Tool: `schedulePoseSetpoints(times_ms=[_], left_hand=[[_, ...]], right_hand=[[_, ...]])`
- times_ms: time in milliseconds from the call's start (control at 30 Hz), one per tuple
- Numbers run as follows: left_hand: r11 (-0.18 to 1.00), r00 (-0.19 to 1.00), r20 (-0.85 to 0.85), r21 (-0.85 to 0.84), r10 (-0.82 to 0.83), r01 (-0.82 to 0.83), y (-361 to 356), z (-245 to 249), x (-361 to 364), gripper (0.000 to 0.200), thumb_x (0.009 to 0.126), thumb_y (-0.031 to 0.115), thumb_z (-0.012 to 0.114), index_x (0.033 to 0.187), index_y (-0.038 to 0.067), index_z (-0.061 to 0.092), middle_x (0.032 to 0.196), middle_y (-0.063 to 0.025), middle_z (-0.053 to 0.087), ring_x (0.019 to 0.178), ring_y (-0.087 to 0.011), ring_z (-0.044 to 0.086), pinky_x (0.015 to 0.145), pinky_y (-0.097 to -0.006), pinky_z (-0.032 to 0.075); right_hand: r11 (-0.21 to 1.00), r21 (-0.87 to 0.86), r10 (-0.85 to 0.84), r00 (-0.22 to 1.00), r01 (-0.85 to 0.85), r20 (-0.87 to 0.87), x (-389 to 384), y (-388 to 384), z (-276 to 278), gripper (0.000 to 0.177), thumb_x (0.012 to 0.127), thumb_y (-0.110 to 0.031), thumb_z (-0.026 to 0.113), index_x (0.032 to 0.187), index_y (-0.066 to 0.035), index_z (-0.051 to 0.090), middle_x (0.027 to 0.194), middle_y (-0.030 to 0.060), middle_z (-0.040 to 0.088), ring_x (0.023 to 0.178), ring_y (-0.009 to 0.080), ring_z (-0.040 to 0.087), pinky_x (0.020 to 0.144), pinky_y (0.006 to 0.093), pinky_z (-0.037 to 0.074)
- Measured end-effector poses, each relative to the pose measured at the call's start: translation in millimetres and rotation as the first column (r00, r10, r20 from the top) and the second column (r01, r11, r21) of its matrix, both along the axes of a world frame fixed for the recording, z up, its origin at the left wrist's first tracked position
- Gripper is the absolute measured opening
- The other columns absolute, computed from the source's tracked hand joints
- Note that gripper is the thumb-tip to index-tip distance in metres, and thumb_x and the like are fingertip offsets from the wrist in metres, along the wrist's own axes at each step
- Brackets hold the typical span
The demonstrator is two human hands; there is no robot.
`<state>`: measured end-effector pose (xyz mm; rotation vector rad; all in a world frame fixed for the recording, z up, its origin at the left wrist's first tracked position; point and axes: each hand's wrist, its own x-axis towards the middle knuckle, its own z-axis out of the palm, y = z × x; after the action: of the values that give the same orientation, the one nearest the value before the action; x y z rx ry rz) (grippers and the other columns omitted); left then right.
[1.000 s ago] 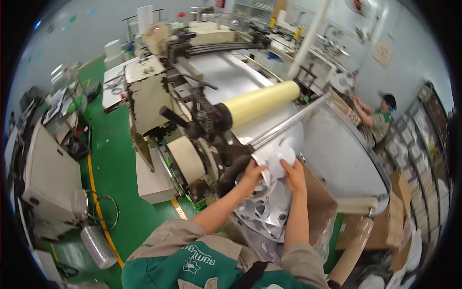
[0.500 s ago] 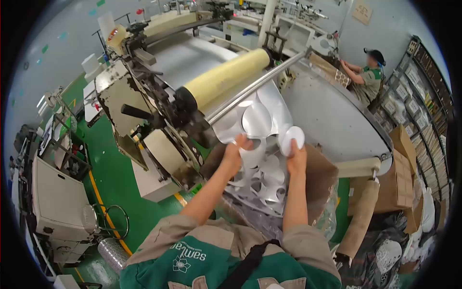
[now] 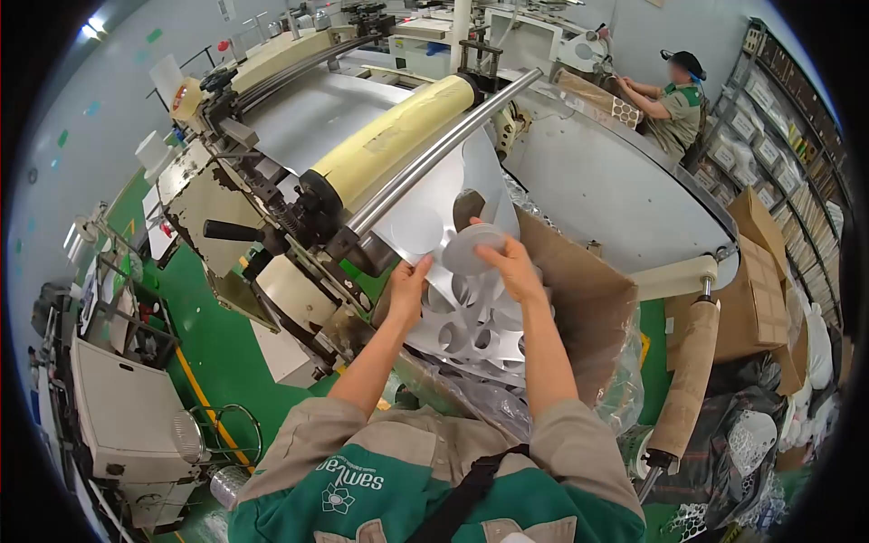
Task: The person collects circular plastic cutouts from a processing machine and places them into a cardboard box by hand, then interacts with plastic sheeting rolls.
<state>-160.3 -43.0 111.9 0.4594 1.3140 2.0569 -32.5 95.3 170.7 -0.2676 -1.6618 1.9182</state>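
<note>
A silver sheet with round cut-outs hangs from below the steel bar, its punched lower part dropping into a large cardboard box. My right hand grips round white-grey discs, apparently a thin stack, held in front of the sheet. At the sheet's left edge, my left hand has its thumb and fingers closed on the material. A round disc outline shows in the sheet just above that hand. One open hole lies above the held discs.
A yellow roller and a steel bar cross the machine ahead. A black lever juts out at left. At right are a brown roll and cardboard boxes. Another person works at the back right.
My right hand has moved left with the discs, tilting them flatter before the sheet. My left hand has come down and left, closing on the sheet's edge. The camera view has shifted slightly.
</note>
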Motion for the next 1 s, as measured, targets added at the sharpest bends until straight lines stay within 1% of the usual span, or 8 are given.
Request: schedulePoseSetpoints(times_ms=[100, 333, 467, 533, 633, 733, 833, 1000], left_hand=[[0.998, 1.000, 0.011, 0.064, 0.025, -0.026, 2, 13, 10, 0.016, 0.083, 0.013, 0.058, 0.096, 0.003, 0.057, 0.091, -0.0011, 0.061, 0.078, -0.0075, 0.056, 0.070, -0.0234, 0.045], [0.850, 0.845, -0.154, -0.231, -0.512, 0.473, -10, 4, 39, 0.050, 0.078, 0.008, 0.060, 0.123, 0.002, 0.039, 0.116, -0.0065, 0.049, 0.105, -0.0127, 0.046, 0.086, -0.0282, 0.039], [0.989, 0.964, 0.224, 0.058, -0.143, 0.134, -6, 17, 6, 0.048, 0.083, 0.024, 0.057, 0.123, 0.004, 0.037, 0.114, -0.0064, 0.051, 0.105, -0.0169, 0.050, 0.090, -0.0334, 0.038], [0.981, 0.993, 0.077, 0.162, 0.091, -0.103, -3, 34, -18, 0.037, 0.086, 0.023, 0.053, 0.117, 0.006, 0.042, 0.110, -0.0059, 0.054, 0.099, -0.0176, 0.054, 0.085, -0.0315, 0.041], [0.989, 0.980, 0.178, 0.096, 0.092, -0.110, 0, 31, -35, 0.026, 0.086, 0.021, 0.055, 0.105, 0.005, 0.053, 0.098, -0.0048, 0.060, 0.090, -0.0156, 0.058, 0.079, -0.0306, 0.046], [0.972, 0.974, 0.184, 0.169, 0.132, -0.164, 7, 35, -31, 0.019, 0.084, 0.021, 0.059, 0.093, 0.004, 0.057, 0.091, -0.0030, 0.062, 0.076, -0.0132, 0.060, 0.066, -0.0267, 0.049], [0.980, 0.975, 0.157, 0.098, 0.155, -0.172, 0, 32, -28, 0.017, 0.083, 0.019, 0.060, 0.090, 0.004, 0.057, 0.080, 0.0009, 0.057, 0.068, -0.0093, 0.055, 0.064, -0.0244, 0.047], [0.987, 0.987, 0.079, 0.072, 0.139, -0.144, -6, 28, -11, 0.011, 0.083, 0.016, 0.059, 0.082, 0.005, 0.056, 0.065, 0.0063, 0.047, 0.052, -0.0015, 0.038, 0.047, -0.0194, 0.032]], right_hand=[[0.997, 0.017, 0.074, 0.993, -0.076, 0.096, -21, -9, -4, 0.039, 0.078, -0.020, 0.064, 0.110, -0.001, 0.054, 0.098, 0.0067, 0.059, 0.091, 0.0118, 0.053, 0.079, 0.0249, 0.041], [0.990, -0.141, 0.002, 0.986, 0.023, 0.168, 9, -9, -23, 0.037, 0.076, -0.013, 0.065, 0.107, 0.003, 0.053, 0.095, 0.0090, 0.060, 0.086, 0.0159, 0.057, 0.074, 0.0288, 0.047], [0.764, -0.585, -0.366, 0.929, 0.272, -0.046, 45, 15, -77, 0.043, 0.081, -0.009, 0.059, 0.118, 0.004, 0.042, 0.109, 0.0146, 0.053, 0.096, 0.0237, 0.055, 0.084, 0.0349, 0.046], [0.781, -0.483, -0.443, 0.896, 0.395, 0.018, 45, 23, -79, 0.043, 0.082, -0.008, 0.057, 0.120, 0.004, 0.040, 0.111, 0.0150, 0.051, 0.100, 0.0237, 0.052, 0.086, 0.0349, 0.044], [0.751, -0.481, -0.536, 0.843, 0.453, -0.042, 30, 31, -62, 0.042, 0.083, -0.008, 0.056, 0.121, 0.004, 0.040, 0.113, 0.0148, 0.050, 0.102, 0.0245, 0.050, 0.088, 0.0344, 0.042], [0.418, -0.855, -0.649, 0.759, 0.308, -0.044, 32, 61, -58, 0.045, 0.085, -0.019, 0.057, 0.120, 0.004, 0.041, 0.115, 0.0133, 0.050, 0.103, 0.0232, 0.050, 0.092, 0.0357, 0.040], [0.573, -0.766, -0.691, 0.674, 0.290, -0.262, 40, 74, -47, 0.038, 0.087, -0.022, 0.053, 0.114, 0.003, 0.046, 0.112, 0.0112, 0.054, 0.105, 0.0217, 0.051, 0.093, 0.0346, 0.040], [0.987, -0.146, -0.093, 0.982, 0.069, -0.161, -11, -4, 16, 0.037, 0.085, -0.009, 0.052, 0.120, 0.003, 0.045, 0.115, 0.0084, 0.052, 0.104, 0.0149, 0.049, 0.092, 0.0278, 0.035]])
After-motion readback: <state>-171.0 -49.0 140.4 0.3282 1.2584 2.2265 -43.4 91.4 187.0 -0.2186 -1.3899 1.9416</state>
